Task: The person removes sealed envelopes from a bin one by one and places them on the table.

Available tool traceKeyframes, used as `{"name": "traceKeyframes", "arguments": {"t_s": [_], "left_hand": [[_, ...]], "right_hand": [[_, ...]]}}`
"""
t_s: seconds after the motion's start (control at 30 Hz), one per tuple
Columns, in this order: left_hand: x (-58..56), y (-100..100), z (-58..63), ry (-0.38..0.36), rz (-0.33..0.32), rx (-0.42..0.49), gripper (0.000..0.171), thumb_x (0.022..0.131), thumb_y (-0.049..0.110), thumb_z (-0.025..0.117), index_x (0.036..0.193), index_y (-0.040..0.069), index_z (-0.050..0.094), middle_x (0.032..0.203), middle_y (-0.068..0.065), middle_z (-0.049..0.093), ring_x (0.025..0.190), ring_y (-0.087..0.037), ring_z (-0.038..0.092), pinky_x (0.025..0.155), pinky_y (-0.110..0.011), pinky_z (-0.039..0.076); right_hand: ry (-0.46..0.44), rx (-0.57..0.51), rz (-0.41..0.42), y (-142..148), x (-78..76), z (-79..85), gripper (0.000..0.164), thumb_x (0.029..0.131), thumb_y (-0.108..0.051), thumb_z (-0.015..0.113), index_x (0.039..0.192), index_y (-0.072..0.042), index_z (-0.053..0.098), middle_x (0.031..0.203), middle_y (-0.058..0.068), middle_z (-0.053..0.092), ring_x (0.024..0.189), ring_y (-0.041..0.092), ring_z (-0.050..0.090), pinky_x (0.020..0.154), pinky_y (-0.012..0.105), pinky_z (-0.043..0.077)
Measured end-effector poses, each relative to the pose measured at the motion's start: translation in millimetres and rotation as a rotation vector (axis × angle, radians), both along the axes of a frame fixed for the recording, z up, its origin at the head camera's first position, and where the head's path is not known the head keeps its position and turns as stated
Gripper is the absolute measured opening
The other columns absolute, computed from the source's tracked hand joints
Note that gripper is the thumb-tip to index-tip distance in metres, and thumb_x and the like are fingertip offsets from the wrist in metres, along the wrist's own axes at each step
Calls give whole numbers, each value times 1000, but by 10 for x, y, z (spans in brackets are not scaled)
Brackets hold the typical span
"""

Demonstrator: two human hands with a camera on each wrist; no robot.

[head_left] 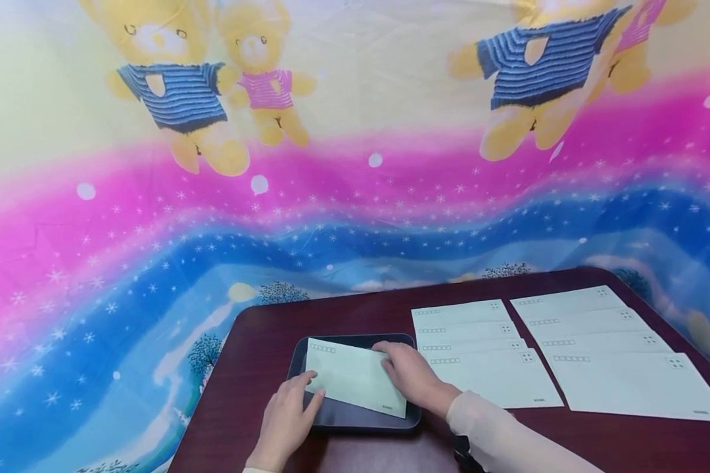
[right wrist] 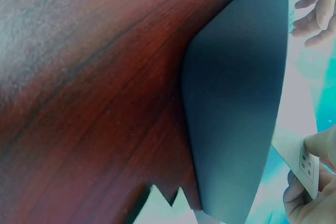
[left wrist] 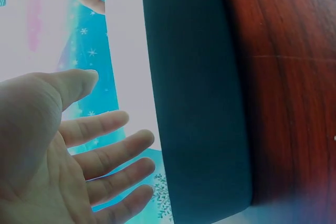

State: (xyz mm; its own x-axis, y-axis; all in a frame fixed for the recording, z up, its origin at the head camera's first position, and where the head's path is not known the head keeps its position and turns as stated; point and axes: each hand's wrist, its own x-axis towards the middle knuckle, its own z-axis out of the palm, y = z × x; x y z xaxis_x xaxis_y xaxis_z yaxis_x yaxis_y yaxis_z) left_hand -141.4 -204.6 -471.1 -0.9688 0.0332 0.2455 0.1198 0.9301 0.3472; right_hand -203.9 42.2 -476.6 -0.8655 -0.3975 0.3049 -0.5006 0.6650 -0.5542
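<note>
A pale envelope (head_left: 355, 381) with a row of small boxes at its upper left is held at a tilt over a dark shallow tray (head_left: 346, 415). My right hand (head_left: 411, 371) pinches its upper right corner; in the right wrist view the thumb lies by the printed stamp square of the envelope (right wrist: 296, 119). At the envelope's left side is my left hand (head_left: 286, 410), fingers spread and loosely extended. In the left wrist view, that hand (left wrist: 79, 150) has no grip on anything, beside the tray's dark outer wall (left wrist: 194, 103).
Right of the tray, several envelopes overlap in a column (head_left: 491, 384). Another overlapping column of envelopes (head_left: 639, 387) lies farther right. All rest on a dark reddish wooden table (head_left: 254, 348), with a cartoon-bear cloth (head_left: 355, 197) hanging behind it.
</note>
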Motion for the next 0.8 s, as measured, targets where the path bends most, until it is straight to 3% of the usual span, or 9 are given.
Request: {"name": "traceKeyframes", "arguments": {"t_s": [0.8], "left_hand": [[36, 28, 168, 22, 13, 20, 43, 88, 41, 58, 122, 15, 63, 121, -4, 63, 115, -27, 55, 87, -50, 46]], "right_hand": [[59, -22, -40, 154, 97, 256, 28, 91, -16, 57, 119, -18, 62, 110, -3, 65, 97, 13, 59, 79, 34, 49]]}}
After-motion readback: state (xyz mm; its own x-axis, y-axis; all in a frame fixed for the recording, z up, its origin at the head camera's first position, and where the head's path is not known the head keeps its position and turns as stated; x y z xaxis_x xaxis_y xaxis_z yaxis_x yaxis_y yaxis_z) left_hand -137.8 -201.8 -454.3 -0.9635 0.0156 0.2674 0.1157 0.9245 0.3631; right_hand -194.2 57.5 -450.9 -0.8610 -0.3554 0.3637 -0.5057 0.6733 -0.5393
